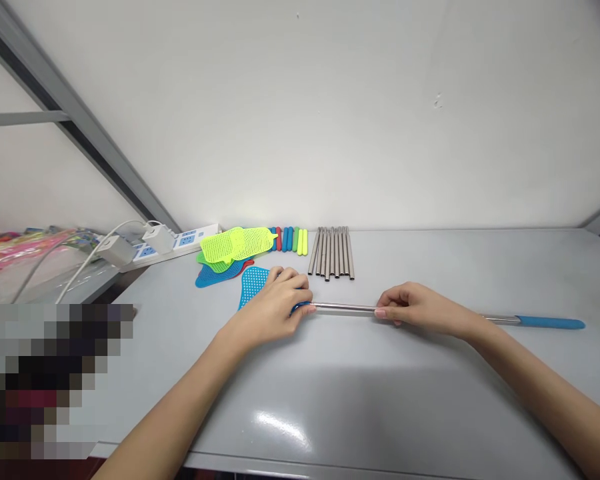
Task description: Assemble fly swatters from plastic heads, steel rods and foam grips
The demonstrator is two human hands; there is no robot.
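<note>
A blue fly swatter lies crosswise before me, with a perforated head, a thin metal rod and a blue grip at the far right end. My left hand is closed around the neck where the head meets the rod and covers part of the head. With thumb and fingers my right hand pinches the rod partway along. My right wrist and forearm hide a stretch of the rod before the grip.
Behind my left hand lie loose yellow-green swatter heads over blue and green ones. Coloured grips and several metal tubes lie along the wall. A white power strip with plugged-in chargers stands at the left on the grey table.
</note>
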